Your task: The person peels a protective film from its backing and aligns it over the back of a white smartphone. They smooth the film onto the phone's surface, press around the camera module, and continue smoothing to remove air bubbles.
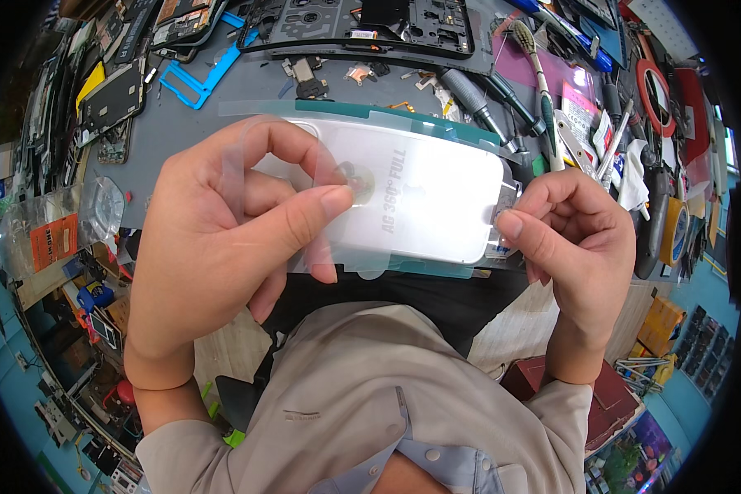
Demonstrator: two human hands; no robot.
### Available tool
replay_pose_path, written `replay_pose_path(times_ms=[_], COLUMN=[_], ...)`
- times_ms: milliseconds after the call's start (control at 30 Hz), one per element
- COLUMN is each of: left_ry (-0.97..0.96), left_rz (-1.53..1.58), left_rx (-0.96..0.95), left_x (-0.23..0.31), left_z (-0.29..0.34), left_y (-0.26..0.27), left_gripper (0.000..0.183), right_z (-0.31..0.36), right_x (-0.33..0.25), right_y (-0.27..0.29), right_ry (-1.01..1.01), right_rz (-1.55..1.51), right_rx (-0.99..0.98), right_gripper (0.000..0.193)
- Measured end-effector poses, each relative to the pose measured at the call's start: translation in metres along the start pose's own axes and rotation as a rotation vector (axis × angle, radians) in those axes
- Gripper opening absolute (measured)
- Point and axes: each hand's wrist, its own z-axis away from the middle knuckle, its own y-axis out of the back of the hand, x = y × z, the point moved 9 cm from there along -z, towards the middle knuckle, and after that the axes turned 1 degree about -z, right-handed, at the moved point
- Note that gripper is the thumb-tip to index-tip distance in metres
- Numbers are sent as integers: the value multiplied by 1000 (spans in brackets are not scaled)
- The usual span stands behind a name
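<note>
A white phone back (457,193) with rounded corners lies lengthwise in front of me, on a teal-edged sheet (387,117). Over its left part runs a clear plastic film (370,247) with grey print. My left hand (230,222) is closed at the phone's left end, thumb and forefinger pinching this film, which also curls up around the fingers. At the opposite end, my right hand (580,235) pinches a clear tab (500,230) sticking out beyond the phone's edge. The left fingers hide the phone's left end, camera area included.
Phone frames (321,25) and small loose parts crowd the grey mat's far side, near a blue plastic bracket (193,86). Screwdrivers (473,95), a toothbrush (539,66) and tweezers lie at far right. A clear bag with an orange label (53,243) sits left.
</note>
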Motion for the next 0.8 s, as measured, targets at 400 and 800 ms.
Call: replay_pose_path(times_ms=[400,800], left_ry=[-2,3], left_rz=[-10,-32], left_rx=[5,29], left_x=[-1,0], left_z=[0,1], left_y=[0,0], left_gripper=[19,19], right_z=[0,0], right_x=[0,0], right_y=[0,0], right_ry=[5,-4], right_rz=[3,17], right_rx=[0,-20], right_gripper=[17,19])
